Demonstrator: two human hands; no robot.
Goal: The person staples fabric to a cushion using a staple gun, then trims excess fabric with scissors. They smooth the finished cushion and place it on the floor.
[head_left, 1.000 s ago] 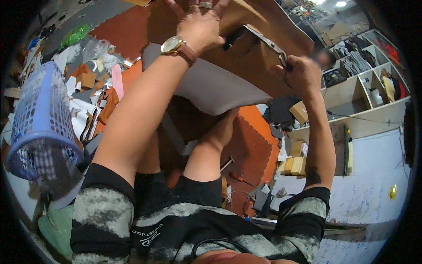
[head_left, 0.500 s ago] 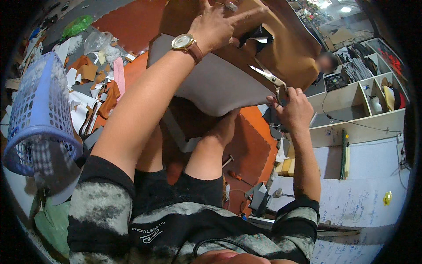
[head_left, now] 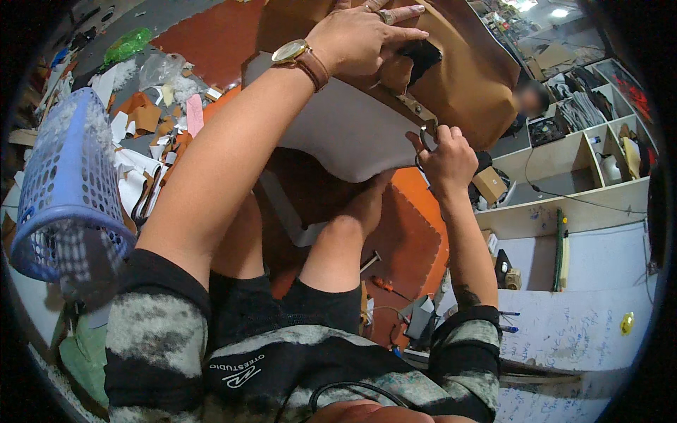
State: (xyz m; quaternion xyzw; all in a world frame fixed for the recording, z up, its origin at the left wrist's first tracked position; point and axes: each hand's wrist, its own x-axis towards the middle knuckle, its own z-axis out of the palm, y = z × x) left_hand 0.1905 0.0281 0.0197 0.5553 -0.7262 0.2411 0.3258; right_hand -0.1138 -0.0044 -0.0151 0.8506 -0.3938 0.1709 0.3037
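Note:
My right hand is closed round the handles of a pair of scissors. The scissor blades reach toward the edge of the brown leather-like sheet, their tips hidden by it. Resting on the sheet with fingers stretched apart is my left hand, a watch on its wrist. A dark gap and a folded flap of the sheet show beside its fingertips. Below the sheet, a grey padded panel with a curved edge lies over my legs.
A blue perforated basket leans at the left beside scattered scraps. On the red floor lie a red-handled tool and a hammer-like tool. Shelving with compartments stands at the right, near another person's head.
The scissors and my right hand have moved up and left, bringing the blades from beside the sheet's edge into it. My left hand has shifted slightly, its fingers still spread.

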